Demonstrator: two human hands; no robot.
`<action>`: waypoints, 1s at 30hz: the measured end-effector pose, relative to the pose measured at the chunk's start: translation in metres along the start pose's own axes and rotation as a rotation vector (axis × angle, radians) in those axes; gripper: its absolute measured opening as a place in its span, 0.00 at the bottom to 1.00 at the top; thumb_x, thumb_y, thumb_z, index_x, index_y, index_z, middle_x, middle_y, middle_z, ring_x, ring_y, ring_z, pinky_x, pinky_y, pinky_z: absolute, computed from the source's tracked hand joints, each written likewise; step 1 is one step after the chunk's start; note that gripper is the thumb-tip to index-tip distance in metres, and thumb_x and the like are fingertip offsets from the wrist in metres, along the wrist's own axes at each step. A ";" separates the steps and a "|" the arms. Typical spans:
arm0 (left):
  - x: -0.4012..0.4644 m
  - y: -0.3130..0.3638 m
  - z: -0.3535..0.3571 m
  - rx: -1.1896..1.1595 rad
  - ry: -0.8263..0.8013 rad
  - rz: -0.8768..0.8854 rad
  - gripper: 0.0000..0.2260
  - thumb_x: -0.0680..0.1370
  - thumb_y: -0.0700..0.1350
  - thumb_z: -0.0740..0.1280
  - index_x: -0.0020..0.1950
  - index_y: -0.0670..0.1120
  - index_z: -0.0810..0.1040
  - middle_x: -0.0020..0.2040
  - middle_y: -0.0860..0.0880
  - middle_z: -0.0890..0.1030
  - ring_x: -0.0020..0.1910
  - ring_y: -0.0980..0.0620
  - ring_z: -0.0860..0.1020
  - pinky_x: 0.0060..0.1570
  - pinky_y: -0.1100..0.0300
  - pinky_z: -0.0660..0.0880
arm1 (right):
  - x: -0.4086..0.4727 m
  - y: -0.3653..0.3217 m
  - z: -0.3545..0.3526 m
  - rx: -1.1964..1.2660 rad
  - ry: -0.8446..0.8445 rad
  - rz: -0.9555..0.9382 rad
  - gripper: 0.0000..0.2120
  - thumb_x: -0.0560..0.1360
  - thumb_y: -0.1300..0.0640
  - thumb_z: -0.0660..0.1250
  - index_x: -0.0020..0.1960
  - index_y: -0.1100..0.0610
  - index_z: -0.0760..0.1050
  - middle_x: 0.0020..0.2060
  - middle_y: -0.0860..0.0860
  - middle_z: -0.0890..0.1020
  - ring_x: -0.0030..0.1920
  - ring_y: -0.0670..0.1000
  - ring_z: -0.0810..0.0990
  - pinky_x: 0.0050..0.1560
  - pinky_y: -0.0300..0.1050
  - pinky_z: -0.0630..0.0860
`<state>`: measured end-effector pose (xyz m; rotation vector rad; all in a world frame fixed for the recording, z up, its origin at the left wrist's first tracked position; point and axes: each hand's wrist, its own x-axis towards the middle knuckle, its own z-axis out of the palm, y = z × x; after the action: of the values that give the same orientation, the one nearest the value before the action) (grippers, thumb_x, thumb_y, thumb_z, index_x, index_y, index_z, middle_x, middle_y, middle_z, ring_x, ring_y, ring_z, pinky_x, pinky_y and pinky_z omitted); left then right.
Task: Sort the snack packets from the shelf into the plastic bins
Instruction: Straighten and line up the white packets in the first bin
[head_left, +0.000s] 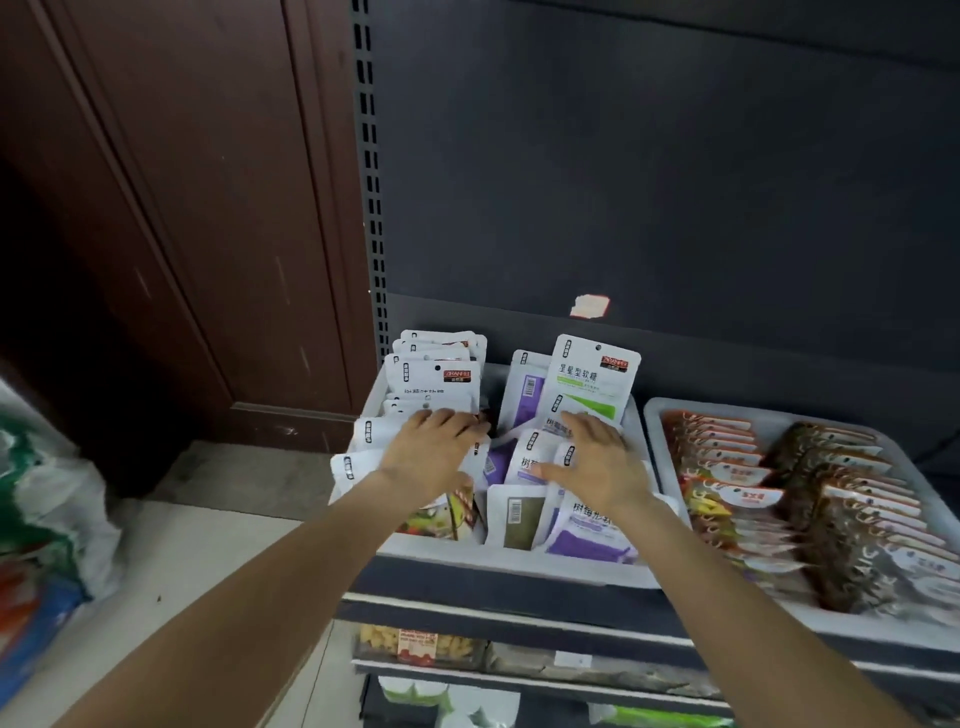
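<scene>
A white plastic bin (519, 564) on the shelf holds two rows of white snack packets. The left row (441, 374) stands upright, with red logos. The right row has purple packets (587, 530) and a tall green-striped packet (592, 379) at the back. My left hand (431, 452) rests flat on the left row, fingers straight. Over the right row my right hand (597, 462) lies with spread fingers, touching the packets' tops. Neither hand holds a packet.
A second white bin (657, 415) to the right holds rows of red and brown packets (810, 499). Lower shelves (519, 654) carry more goods. A brown wooden door (182, 208) and bags (47, 519) stand at the left.
</scene>
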<state>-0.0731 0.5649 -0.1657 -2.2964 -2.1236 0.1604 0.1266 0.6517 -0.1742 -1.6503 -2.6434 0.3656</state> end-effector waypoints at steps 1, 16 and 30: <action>0.001 0.001 0.004 -0.001 0.003 -0.021 0.30 0.77 0.55 0.64 0.76 0.52 0.55 0.75 0.52 0.59 0.73 0.49 0.59 0.71 0.54 0.55 | 0.004 0.003 0.002 0.003 -0.005 -0.005 0.41 0.72 0.33 0.63 0.77 0.49 0.51 0.76 0.49 0.55 0.76 0.51 0.52 0.74 0.50 0.54; 0.016 0.011 0.034 -0.083 0.053 -0.239 0.31 0.76 0.62 0.60 0.76 0.56 0.54 0.78 0.55 0.49 0.77 0.51 0.47 0.73 0.49 0.47 | 0.049 -0.008 0.004 -0.063 -0.119 -0.421 0.35 0.75 0.42 0.63 0.77 0.46 0.50 0.77 0.48 0.54 0.76 0.49 0.49 0.75 0.51 0.43; 0.016 0.007 0.041 -0.017 0.029 -0.289 0.26 0.79 0.58 0.57 0.76 0.57 0.54 0.78 0.56 0.48 0.77 0.50 0.48 0.72 0.46 0.51 | 0.048 -0.010 0.005 -0.502 -0.073 -0.224 0.11 0.75 0.54 0.67 0.57 0.49 0.77 0.53 0.51 0.78 0.63 0.54 0.70 0.73 0.61 0.38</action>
<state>-0.0684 0.5778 -0.2081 -1.9556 -2.4160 0.1044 0.0955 0.6888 -0.1831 -1.4197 -3.1154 -0.2716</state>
